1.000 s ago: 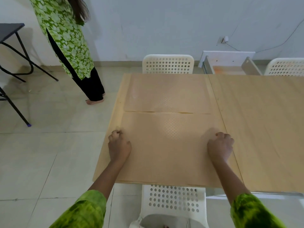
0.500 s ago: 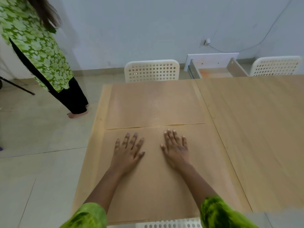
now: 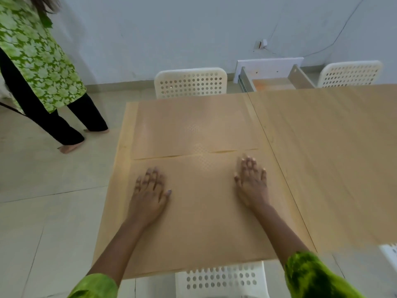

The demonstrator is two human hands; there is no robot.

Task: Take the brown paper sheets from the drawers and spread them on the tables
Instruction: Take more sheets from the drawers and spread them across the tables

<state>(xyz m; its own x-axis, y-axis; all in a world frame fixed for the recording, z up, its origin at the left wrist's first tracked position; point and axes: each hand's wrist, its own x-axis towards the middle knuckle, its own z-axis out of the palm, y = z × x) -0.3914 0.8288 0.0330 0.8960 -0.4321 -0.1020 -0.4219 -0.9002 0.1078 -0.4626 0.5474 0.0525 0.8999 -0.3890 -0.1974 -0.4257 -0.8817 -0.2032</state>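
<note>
Head view: left hand point(image 3: 150, 195) and right hand point(image 3: 252, 183) flat, each grip spread, pressing near brown paper sheet point(image 3: 199, 216) on left bench point(image 3: 123, 151). Could skid, buckle against far sheet point(image 3: 193, 130)'s overlapping edge, or tear under uneven outward smoothing.

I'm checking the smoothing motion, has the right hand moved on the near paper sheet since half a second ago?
Yes. The right hand has slid outward, away from the left hand, toward the seam between the tables, flat on the near paper sheet.
</note>
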